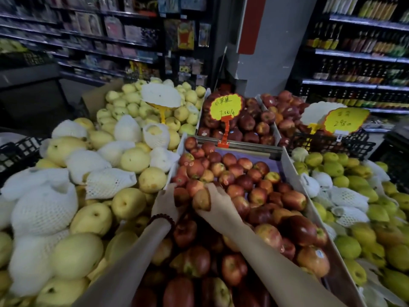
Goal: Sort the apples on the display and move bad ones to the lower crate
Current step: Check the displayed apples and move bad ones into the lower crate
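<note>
A long white crate (296, 173) in front of me is heaped with several red apples (243, 180). My right hand (218, 197) grips a brownish, dull apple (201, 199) lifted just above the heap. My left hand (164, 201), a dark bead bracelet on its wrist, reaches in beside it and curls round a dark red apple (181, 196) at the crate's left side. Both forearms cross the nearer, larger red apples (301, 233). No lower crate is in view.
Yellow pears, some in white foam nets (44, 207), fill the left display. Green-yellow fruit (345, 173) lies to the right. Behind stand a darker red apple box (245, 125) with a yellow price sign (226, 105), black crates (354, 145) and shop shelves.
</note>
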### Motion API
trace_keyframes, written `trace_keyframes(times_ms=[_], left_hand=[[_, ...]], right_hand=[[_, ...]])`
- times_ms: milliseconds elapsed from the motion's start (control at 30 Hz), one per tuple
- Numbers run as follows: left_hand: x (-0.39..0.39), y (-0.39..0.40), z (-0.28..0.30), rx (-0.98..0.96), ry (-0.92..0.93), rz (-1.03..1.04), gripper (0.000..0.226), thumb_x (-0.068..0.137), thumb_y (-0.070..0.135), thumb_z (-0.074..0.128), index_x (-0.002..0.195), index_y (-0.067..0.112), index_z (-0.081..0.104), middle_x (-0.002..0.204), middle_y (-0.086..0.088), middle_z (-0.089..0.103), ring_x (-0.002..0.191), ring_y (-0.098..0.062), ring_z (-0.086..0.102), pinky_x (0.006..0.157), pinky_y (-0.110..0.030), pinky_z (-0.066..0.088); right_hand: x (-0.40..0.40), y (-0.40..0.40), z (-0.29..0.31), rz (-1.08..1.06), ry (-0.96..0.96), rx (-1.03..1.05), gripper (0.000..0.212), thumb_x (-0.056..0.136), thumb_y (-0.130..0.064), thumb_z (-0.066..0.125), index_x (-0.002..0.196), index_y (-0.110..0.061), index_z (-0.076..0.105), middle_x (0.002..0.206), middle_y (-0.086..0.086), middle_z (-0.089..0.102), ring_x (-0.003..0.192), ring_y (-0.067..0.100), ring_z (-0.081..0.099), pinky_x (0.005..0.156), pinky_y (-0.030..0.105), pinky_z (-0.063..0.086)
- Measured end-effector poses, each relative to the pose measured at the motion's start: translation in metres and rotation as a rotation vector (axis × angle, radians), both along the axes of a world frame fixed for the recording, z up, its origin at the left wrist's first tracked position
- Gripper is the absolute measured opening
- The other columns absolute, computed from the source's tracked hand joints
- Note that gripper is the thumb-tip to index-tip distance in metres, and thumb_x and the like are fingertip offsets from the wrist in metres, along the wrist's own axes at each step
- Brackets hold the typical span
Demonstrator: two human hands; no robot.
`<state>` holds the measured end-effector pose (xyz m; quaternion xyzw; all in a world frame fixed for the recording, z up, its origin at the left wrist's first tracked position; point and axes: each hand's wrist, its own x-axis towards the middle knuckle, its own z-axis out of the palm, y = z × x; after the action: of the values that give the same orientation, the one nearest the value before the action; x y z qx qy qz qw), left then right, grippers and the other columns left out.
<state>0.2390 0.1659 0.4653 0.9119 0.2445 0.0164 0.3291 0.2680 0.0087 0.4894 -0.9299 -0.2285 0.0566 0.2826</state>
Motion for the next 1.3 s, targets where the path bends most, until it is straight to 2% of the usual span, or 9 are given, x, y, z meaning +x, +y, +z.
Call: trace_keyframes(times_ms=[133, 267, 400, 633, 733, 833, 1000, 1100, 1300], left_hand=[[0.001, 0.001, -0.006, 0.038, 0.045, -0.149, 0.06, 0.089, 0.034, 0.057, 0.143, 0.027, 0.032, 0.143, -0.006, 0.045, 0.128, -0.027, 0.046, 0.105, -0.037, 0.041], [0.002, -0.003, -0.005, 0.031, 0.06, -0.182, 0.061, 0.093, 0.023, 0.052, 0.148, 0.024, 0.026, 0.148, -0.007, 0.04, 0.132, -0.027, 0.042, 0.108, -0.036, 0.038], [-0.001, -0.011, 0.006, 0.018, -0.046, -0.107, 0.051, 0.092, 0.018, 0.048, 0.141, 0.022, 0.039, 0.137, -0.009, 0.051, 0.124, -0.028, 0.05, 0.103, -0.038, 0.043], [-0.036, -0.063, 0.067, -0.16, -0.261, -0.016, 0.035, 0.086, 0.017, 0.056, 0.121, 0.018, 0.058, 0.114, -0.006, 0.066, 0.106, -0.023, 0.06, 0.094, -0.031, 0.046], [-0.065, -0.089, 0.084, -0.301, -0.29, -0.031, 0.027, 0.086, 0.019, 0.055, 0.112, 0.022, 0.063, 0.105, -0.007, 0.067, 0.102, -0.026, 0.06, 0.092, -0.034, 0.046], [-0.11, -0.114, 0.083, -0.476, -0.338, -0.034, 0.013, 0.074, 0.028, 0.057, 0.083, 0.033, 0.066, 0.076, -0.001, 0.068, 0.08, -0.024, 0.065, 0.081, -0.039, 0.052], [-0.193, -0.154, 0.036, -0.733, -0.35, -0.101, 0.014, 0.087, 0.015, 0.058, 0.09, 0.019, 0.071, 0.08, -0.003, 0.071, 0.075, -0.011, 0.07, 0.071, -0.026, 0.059], [-0.234, -0.17, -0.005, -0.71, -0.332, -0.137, 0.019, 0.088, 0.015, 0.057, 0.083, 0.024, 0.073, 0.083, 0.0, 0.074, 0.078, -0.01, 0.072, 0.078, -0.029, 0.059], [-0.301, -0.19, -0.105, -0.632, -0.336, -0.244, 0.021, 0.09, 0.015, 0.056, 0.084, 0.025, 0.074, 0.084, 0.005, 0.075, 0.083, -0.006, 0.071, 0.08, -0.024, 0.056]], right_hand=[[-0.005, 0.007, -0.01, 0.115, -0.068, -0.389, 0.075, 0.08, -0.022, 0.064, 0.144, -0.017, 0.025, 0.142, 0.009, 0.039, 0.127, 0.034, 0.04, 0.098, 0.044, 0.04], [-0.008, -0.001, -0.01, 0.092, -0.11, -0.384, 0.082, 0.079, -0.028, 0.066, 0.147, -0.015, 0.023, 0.146, 0.008, 0.036, 0.132, 0.034, 0.036, 0.11, 0.044, 0.033], [-0.014, -0.02, 0.008, 0.071, -0.147, -0.167, 0.071, 0.082, -0.042, 0.062, 0.142, -0.016, 0.034, 0.138, 0.008, 0.045, 0.126, 0.033, 0.043, 0.104, 0.042, 0.039], [-0.038, -0.053, 0.043, -0.061, -0.268, 0.294, 0.03, 0.084, -0.024, 0.067, 0.111, -0.013, 0.061, 0.102, 0.005, 0.065, 0.095, 0.02, 0.06, 0.076, 0.018, 0.038], [-0.057, -0.071, 0.054, -0.156, -0.072, 0.544, 0.019, 0.082, -0.019, 0.072, 0.1, -0.012, 0.068, 0.086, 0.001, 0.069, 0.08, 0.011, 0.063, 0.079, 0.025, 0.05], [-0.088, -0.1, 0.051, -0.192, 0.092, 0.787, 0.005, 0.083, -0.016, 0.072, 0.087, -0.013, 0.071, 0.073, 0.003, 0.069, 0.067, 0.009, 0.061, 0.068, 0.029, 0.049], [-0.169, -0.148, 0.017, -0.147, 0.181, 0.946, 0.009, 0.088, -0.012, 0.066, 0.089, -0.003, 0.066, 0.072, 0.013, 0.063, 0.066, 0.015, 0.061, 0.054, 0.017, 0.049], [-0.21, -0.165, -0.022, -0.083, 0.198, 0.977, 0.006, 0.089, -0.011, 0.064, 0.087, -0.005, 0.066, 0.07, 0.01, 0.065, 0.065, 0.019, 0.062, 0.06, 0.026, 0.052], [-0.279, -0.193, -0.123, 0.0, 0.237, 0.967, 0.01, 0.088, -0.013, 0.063, 0.091, -0.004, 0.066, 0.07, 0.009, 0.068, 0.063, 0.017, 0.066, 0.058, 0.024, 0.055]])
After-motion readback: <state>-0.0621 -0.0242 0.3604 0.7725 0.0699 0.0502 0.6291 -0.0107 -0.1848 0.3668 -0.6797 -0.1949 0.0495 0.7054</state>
